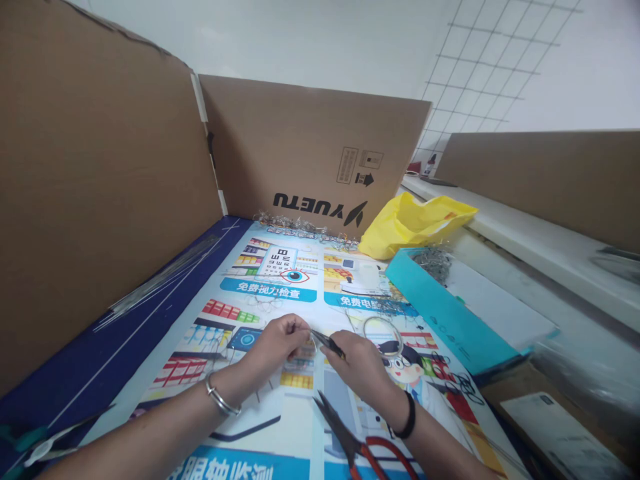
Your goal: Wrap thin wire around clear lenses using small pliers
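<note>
Near the middle of the printed poster sheet [300, 417], my two hands meet. My left hand [280, 343], with a silver bangle at the wrist, is closed in a pinch on what looks like a thin wire; its far end is too fine to follow. My right hand [363, 365], with a black band on the wrist, grips dark pointed pliers [329, 343], whose tips reach the left fingertips. Below the right hand lie open scissors [345, 437] with red handles, blades pointing away from me. A coil of thin wire [365, 328] rests just beyond the right hand.
Cardboard panels [290, 147] stand left and behind. Straight wires [165, 273] lie at left; green-handled scissors [45, 447] at lower left. Right are a yellow bag [415, 227], a turquoise box [430, 313] with tangled wire [434, 265], and a brown package [555, 427].
</note>
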`<state>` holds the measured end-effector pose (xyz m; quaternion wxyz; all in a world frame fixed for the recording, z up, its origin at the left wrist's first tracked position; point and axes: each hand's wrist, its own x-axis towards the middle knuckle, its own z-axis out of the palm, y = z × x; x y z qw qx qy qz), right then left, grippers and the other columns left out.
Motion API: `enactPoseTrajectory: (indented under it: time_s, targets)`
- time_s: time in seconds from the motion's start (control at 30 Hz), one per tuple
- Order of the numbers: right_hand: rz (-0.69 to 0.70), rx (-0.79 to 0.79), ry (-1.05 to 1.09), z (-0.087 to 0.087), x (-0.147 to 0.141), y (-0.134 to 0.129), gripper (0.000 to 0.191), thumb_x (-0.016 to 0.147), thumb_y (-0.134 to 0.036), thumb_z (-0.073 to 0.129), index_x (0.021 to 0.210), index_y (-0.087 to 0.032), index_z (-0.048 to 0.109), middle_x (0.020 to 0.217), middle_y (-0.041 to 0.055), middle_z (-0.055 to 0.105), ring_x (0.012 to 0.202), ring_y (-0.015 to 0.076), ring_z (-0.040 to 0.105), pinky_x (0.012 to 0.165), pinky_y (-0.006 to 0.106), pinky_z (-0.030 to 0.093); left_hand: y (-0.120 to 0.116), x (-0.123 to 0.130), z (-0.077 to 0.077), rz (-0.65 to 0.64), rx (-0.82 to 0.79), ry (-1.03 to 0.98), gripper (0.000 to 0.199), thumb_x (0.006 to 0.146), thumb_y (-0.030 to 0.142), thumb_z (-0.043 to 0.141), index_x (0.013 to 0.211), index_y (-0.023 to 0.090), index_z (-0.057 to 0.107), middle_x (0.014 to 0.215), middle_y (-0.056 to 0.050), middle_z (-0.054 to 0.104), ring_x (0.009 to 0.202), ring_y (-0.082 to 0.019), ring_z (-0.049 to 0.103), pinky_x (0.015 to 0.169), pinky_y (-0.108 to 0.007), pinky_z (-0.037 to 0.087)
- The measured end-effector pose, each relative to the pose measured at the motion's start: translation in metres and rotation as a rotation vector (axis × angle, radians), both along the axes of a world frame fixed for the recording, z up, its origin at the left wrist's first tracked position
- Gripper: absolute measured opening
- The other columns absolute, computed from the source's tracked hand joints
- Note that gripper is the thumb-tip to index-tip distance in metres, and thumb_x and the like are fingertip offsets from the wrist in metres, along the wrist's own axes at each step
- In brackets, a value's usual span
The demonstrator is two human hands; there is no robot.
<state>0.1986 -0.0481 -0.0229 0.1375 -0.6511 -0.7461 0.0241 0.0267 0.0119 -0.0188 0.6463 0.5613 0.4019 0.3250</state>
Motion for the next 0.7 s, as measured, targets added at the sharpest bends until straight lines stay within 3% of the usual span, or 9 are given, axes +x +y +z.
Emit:
enactPoseTrajectory:
  time_s: [0.23, 0.7]
  targets:
    - [0.028, -0.009, 0.015, -0.0028, 0.0, -0.0016, 0.022, 0.086, -0.035, 0.05, 0.073, -0.019, 0.055, 0.075, 0.0015, 0.062, 0.071, 0.014, 0.056, 0.059, 0.023, 0.029, 0.001, -0.0008, -0.0074, -0.035, 0.024, 0.01, 0.008, 0.071, 0.024, 0.058, 0.069, 0.017, 0.055, 0.049, 0.006, 0.047, 0.043, -0.006, 0.041, 0.042, -0.017, 0.03]
    - [0.046, -0.008, 0.011, -0.0035, -0.0003, -0.0012, 0.015, 0.084, -0.029, 0.052, 0.075, -0.019, 0.057, 0.077, 0.0023, 0.06, 0.076, 0.0153, 0.055, 0.065, 0.023, 0.033, 0.001, 0.0015, -0.0064, -0.021, 0.021, 0.005, 0.008, 0.068, 0.022, 0.058, 0.065, 0.016, 0.054, 0.049, 0.006, 0.046, 0.041, -0.006, 0.041, 0.041, -0.018, 0.03]
